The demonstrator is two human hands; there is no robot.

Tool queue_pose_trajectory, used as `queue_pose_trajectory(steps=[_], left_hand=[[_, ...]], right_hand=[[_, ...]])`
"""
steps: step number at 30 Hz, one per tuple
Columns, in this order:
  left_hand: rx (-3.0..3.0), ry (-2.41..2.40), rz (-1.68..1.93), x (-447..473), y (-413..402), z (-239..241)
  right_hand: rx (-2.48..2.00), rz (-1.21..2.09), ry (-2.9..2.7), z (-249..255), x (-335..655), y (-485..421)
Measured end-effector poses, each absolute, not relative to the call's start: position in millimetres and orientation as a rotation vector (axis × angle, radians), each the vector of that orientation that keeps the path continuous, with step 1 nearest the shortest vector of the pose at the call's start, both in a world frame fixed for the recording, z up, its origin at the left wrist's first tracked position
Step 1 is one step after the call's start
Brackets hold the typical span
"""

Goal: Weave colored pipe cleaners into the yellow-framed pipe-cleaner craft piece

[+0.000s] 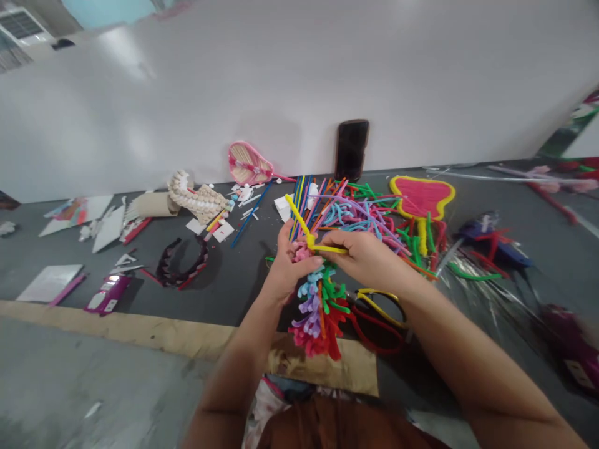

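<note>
My left hand (pixel 286 265) is closed around the upper end of a pipe cleaner craft (pixel 312 305) with pink, blue, purple, green and red curled tufts. The craft hangs down below my fingers over the table's front part. A yellow pipe cleaner (pixel 299 215) crosses at its top, one end pointing up to the left and the other running right. My right hand (pixel 358 252) pinches that right-hand end. Beneath my right forearm lie scissors (pixel 381 305) with yellow and red-edged handles, partly hidden.
Loose coloured pipe cleaners (pixel 360 218) lie behind my hands. A phone (pixel 352 149) leans on the white partition (pixel 299 81), near a pink leaf-shaped craft (pixel 250 163). Right stands a pink-and-yellow fan shape (pixel 423 198); left lie a dark headband (pixel 182 265) and a purple stapler-like object (pixel 108 294).
</note>
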State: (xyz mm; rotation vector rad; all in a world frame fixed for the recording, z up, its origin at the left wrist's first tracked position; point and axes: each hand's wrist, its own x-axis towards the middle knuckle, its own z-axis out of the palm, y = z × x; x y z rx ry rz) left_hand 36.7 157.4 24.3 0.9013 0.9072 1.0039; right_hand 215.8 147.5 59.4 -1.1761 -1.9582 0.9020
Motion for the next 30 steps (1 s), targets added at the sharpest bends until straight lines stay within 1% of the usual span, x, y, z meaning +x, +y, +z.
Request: queue_pose_trajectory(steps=[5, 10, 17, 22, 26, 30], left_hand=[[0.936, 0.876, 1.083, 33, 156, 19], [1.046, 0.937, 1.138, 34, 153, 16], [1.135, 0.855, 1.113, 27, 152, 15], [1.123, 0.785, 1.123, 23, 156, 14], [1.141, 0.889, 1.139, 26, 157, 17], [1.205, 0.982, 1.161, 27, 156, 21]], right_hand=[[-1.168, 0.931, -1.94, 50, 221, 156], [-1.127, 0.987, -1.951, 56, 217, 153], [-1.096, 1.183, -1.9, 56, 216, 151], [-1.087, 1.142, -1.915, 49, 217, 155], [-1.104, 1.09, -1.957, 56, 225, 154], [-1.076, 0.945, -2.129, 64, 239, 153]])
